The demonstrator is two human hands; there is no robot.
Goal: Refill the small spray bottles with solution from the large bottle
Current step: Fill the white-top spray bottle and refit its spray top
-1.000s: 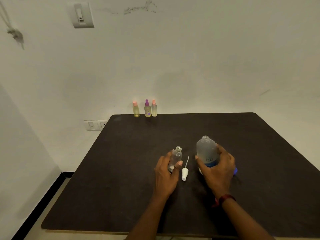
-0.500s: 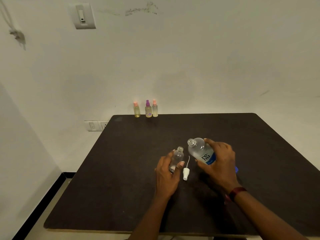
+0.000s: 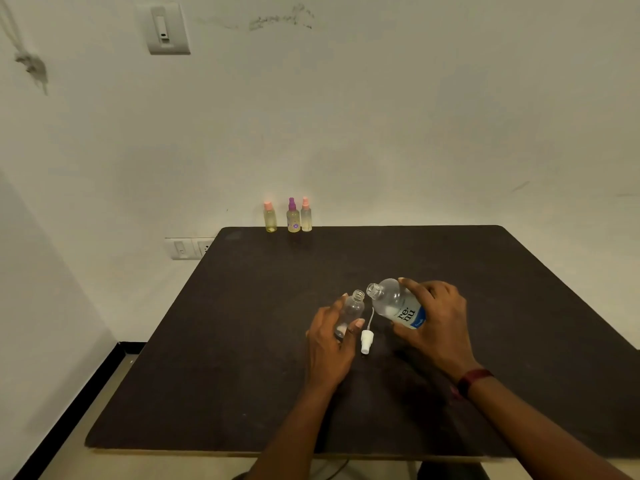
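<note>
My left hand (image 3: pixel 329 344) grips a small clear spray bottle (image 3: pixel 353 308), uncapped and standing on the dark table (image 3: pixel 242 341). My right hand (image 3: pixel 436 320) holds the large clear bottle (image 3: pixel 394 301) with a blue label, tilted so its open mouth points left, close to the small bottle's neck. A white spray cap (image 3: pixel 366 341) with its thin dip tube lies on the table between my hands. No liquid stream shows.
Three small capped spray bottles (image 3: pixel 293 216) with yellowish liquid stand in a row at the table's far edge by the wall. Wall sockets (image 3: pixel 188 248) sit left of the table. The table's near edge runs just below my forearms.
My right hand lifted the large bottle off the table and tilted its mouth leftward toward the small bottle. My left hand kept its hold on the small bottle.
</note>
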